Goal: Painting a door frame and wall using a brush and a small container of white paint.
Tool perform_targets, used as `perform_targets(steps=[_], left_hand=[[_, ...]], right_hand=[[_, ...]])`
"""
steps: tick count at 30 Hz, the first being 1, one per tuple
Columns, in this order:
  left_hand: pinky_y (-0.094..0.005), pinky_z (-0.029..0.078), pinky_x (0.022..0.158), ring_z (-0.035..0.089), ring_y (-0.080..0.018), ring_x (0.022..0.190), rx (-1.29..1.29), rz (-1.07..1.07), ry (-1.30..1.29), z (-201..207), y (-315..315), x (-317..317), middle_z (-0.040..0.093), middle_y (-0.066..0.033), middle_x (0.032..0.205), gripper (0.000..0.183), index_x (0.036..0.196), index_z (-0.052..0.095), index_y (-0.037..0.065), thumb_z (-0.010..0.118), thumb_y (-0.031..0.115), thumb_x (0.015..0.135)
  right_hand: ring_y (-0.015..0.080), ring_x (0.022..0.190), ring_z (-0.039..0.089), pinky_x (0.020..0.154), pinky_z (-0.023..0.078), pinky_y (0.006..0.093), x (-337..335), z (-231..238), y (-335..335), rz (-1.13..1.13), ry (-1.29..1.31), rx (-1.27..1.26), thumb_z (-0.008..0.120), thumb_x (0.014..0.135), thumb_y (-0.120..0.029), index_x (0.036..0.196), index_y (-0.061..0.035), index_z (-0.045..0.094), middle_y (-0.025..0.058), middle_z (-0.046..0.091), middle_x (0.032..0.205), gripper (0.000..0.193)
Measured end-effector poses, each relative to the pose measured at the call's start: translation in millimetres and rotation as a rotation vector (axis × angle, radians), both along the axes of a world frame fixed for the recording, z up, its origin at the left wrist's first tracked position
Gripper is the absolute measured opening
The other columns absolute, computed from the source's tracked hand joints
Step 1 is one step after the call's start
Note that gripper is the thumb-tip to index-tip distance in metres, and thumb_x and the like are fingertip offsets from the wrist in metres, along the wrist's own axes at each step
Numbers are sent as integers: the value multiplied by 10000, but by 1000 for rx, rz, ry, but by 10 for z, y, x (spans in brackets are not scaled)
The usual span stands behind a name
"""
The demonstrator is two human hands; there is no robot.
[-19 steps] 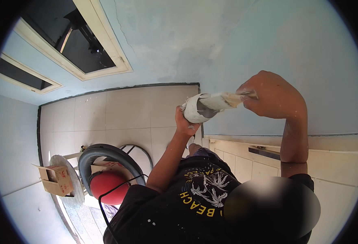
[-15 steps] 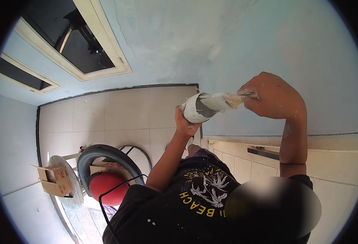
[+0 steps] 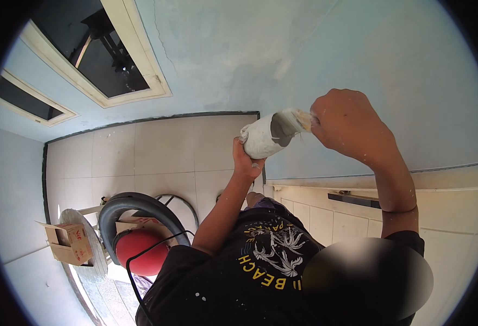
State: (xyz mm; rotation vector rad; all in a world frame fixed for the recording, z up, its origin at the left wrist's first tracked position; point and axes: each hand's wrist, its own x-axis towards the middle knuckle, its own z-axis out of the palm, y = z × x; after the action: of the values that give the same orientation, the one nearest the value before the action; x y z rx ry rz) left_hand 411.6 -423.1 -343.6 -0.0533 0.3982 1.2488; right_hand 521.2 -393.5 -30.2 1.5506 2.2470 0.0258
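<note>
My left hand (image 3: 245, 164) is wrapped round the lower end of a white, paint-smeared can (image 3: 261, 142), tilted with its mouth to the upper right. Inside the mouth shows a grey hollow. A paintbrush (image 3: 302, 120) is in my right hand (image 3: 348, 120), fingers closed on its handle, which the hand mostly hides. Its pale bristles lie at the can's rim and partly within it. White specks dot my right hand and forearm.
Pale blue walls (image 3: 326, 60) meet at a corner ahead, above light floor tiles (image 3: 163, 144). Windows (image 3: 105, 60) are at upper left. Lower left are an open cardboard box (image 3: 71, 244) on a round table, a black ring (image 3: 111, 217) and a red round object (image 3: 141, 251). A cream door (image 3: 353, 228) stands right.
My right hand has moved left and slightly up, bringing the brush deeper into the can's mouth. The can has tipped a little more upright toward the brush.
</note>
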Motion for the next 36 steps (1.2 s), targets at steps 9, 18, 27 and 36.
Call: perform_targets(steps=[9, 18, 27, 36], left_hand=[[-401, 458, 1038, 539, -254, 1251, 42, 108, 5, 64, -22, -28, 533, -88, 1338, 476, 1343, 445, 96, 420, 363, 950], [-393, 461, 1035, 532, -256, 1254, -29, 197, 34, 120, -40, -164, 518, -98, 1335, 459, 1334, 431, 91, 409, 355, 959], [-508, 505, 841, 584, -311, 1165, -51, 245, 32, -210, 76, -439, 571, -83, 1285, 527, 1287, 494, 121, 370, 470, 912], [-515, 490, 756, 580, -379, 988, -176, 243, -153, -824, 237, -800, 591, -127, 1190, 626, 1268, 543, 99, 362, 547, 871]], right_hand=[[276, 670, 669, 596, 507, 388, -379, -131, 12, 137, -176, -17, 645, 756, -74, 733, -33, 683, 137, 649, 669, 61], [257, 694, 679, 584, 508, 368, -766, -190, -30, 195, -303, -140, 644, 736, -12, 761, -45, 674, 114, 660, 695, 51], [280, 667, 666, 596, 510, 383, -612, -378, 267, 206, -41, -21, 583, 817, -56, 807, -8, 670, 160, 669, 742, 100], [136, 599, 533, 591, 448, 260, 453, -1920, 641, -725, 1236, -599, 553, 977, -195, 1191, 24, 590, 69, 621, 767, 309]])
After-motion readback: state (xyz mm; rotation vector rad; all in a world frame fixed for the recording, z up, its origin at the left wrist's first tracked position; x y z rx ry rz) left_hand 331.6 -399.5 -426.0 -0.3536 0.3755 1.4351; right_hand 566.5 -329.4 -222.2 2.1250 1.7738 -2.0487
